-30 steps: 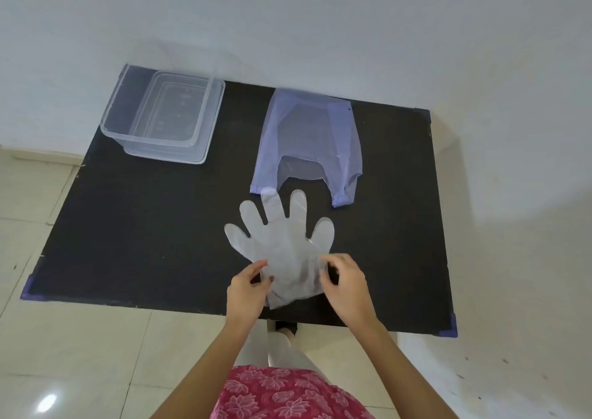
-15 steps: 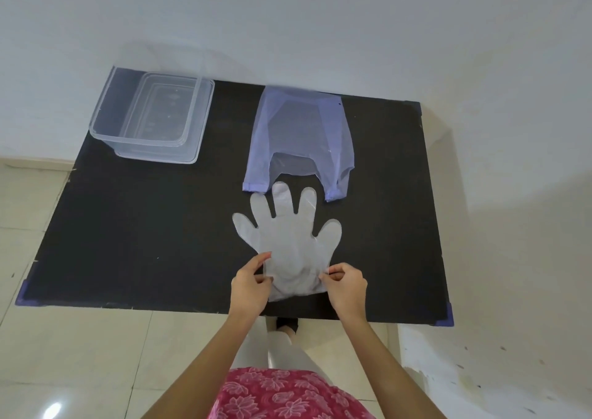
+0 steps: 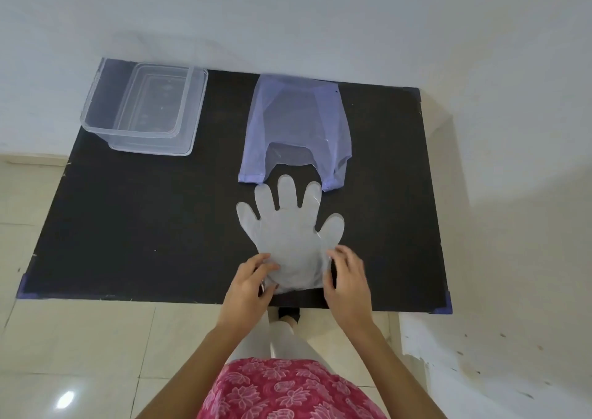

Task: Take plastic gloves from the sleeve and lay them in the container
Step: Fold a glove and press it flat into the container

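A clear plastic glove [image 3: 290, 236] lies flat on the black table [image 3: 144, 220], fingers pointing away from me, its fingertips just short of the mouth of the lavender plastic sleeve [image 3: 298, 124]. My left hand [image 3: 250, 282] pinches the left corner of the glove's cuff, thumb on top. My right hand [image 3: 347, 279] hovers at the cuff's right edge with its fingers spread and slightly blurred, gripping nothing. The clear rectangular container [image 3: 144, 111] stands at the table's far left corner; I see nothing inside it.
The table's near edge runs just below my hands, with tiled floor [image 3: 80, 348] beneath. A white wall [image 3: 288, 18] backs the table, and another wall closes in on the right. My pink floral clothing shows at the bottom.
The glove has been spread flatter, its cuff near the table's front edge. My right hand has let go of the cuff and opened its fingers. My left hand keeps its pinch.
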Action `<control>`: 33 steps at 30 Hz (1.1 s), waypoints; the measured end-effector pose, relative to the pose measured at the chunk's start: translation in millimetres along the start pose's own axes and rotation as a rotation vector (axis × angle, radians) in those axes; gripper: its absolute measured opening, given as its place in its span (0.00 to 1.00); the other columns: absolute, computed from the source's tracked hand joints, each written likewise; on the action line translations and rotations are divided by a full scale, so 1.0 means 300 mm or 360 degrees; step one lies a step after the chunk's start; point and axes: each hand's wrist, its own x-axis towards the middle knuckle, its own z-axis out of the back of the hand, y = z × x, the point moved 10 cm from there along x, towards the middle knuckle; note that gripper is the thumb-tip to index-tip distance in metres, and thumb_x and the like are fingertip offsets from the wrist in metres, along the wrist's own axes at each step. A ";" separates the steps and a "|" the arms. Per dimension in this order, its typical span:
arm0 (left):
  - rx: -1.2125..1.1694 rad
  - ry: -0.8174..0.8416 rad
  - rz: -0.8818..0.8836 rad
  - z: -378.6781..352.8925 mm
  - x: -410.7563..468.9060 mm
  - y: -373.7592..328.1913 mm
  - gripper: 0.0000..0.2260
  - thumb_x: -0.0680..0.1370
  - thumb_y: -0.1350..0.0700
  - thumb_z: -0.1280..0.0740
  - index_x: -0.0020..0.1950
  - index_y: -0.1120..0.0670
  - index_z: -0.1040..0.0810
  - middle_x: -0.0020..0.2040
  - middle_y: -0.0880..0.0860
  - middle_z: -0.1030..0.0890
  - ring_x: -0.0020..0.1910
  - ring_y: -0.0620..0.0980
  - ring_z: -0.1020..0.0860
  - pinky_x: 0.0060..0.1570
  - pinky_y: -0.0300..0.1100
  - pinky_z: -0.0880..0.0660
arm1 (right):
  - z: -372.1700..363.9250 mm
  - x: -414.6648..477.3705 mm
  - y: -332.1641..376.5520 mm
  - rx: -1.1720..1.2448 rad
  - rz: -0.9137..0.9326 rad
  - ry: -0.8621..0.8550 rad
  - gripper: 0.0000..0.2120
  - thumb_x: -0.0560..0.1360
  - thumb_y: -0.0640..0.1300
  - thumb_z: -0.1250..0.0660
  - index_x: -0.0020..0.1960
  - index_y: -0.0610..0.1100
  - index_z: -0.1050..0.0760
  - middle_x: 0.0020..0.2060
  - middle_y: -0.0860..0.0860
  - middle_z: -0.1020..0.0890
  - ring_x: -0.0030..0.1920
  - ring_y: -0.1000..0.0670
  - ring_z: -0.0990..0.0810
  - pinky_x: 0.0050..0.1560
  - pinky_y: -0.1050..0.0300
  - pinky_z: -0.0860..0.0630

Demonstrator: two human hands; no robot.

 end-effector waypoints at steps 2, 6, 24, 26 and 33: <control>0.0046 0.0098 -0.0110 -0.020 -0.010 -0.010 0.18 0.71 0.57 0.25 0.59 0.50 0.21 0.62 0.50 0.26 0.60 0.49 0.28 0.61 0.34 0.33 | -0.043 -0.016 0.026 -0.0007 0.0207 0.0156 0.17 0.77 0.46 0.36 0.66 0.48 0.28 0.68 0.52 0.29 0.68 0.52 0.31 0.66 0.56 0.30; 0.0198 0.0168 -0.0171 -0.039 -0.021 -0.009 0.20 0.67 0.56 0.23 0.57 0.50 0.22 0.59 0.49 0.25 0.56 0.50 0.28 0.58 0.42 0.26 | -0.097 -0.035 0.025 -0.0023 0.0316 0.0334 0.20 0.76 0.48 0.33 0.67 0.50 0.29 0.70 0.54 0.31 0.69 0.53 0.32 0.69 0.56 0.31; 0.0108 -0.0006 -0.0153 0.011 -0.002 -0.018 0.06 0.71 0.61 0.27 0.47 0.54 0.15 0.49 0.47 0.19 0.51 0.45 0.26 0.50 0.40 0.22 | -0.087 -0.015 0.033 -0.0148 0.0371 0.0328 0.16 0.75 0.43 0.33 0.62 0.49 0.24 0.68 0.54 0.28 0.66 0.53 0.27 0.64 0.56 0.27; 0.0094 -0.0043 -0.0129 0.030 0.005 -0.029 0.06 0.72 0.60 0.27 0.47 0.53 0.15 0.49 0.46 0.19 0.51 0.44 0.28 0.50 0.35 0.25 | -0.071 -0.016 0.050 -0.0196 0.0434 0.0258 0.14 0.75 0.43 0.34 0.60 0.49 0.22 0.66 0.53 0.25 0.64 0.52 0.25 0.64 0.54 0.26; -0.0178 -0.0196 0.0012 0.116 0.050 -0.069 0.06 0.73 0.60 0.28 0.48 0.52 0.16 0.49 0.44 0.19 0.52 0.41 0.28 0.52 0.29 0.29 | -0.021 -0.017 0.151 -0.0146 0.0557 0.0303 0.22 0.74 0.58 0.42 0.64 0.52 0.27 0.68 0.56 0.28 0.71 0.55 0.34 0.73 0.54 0.39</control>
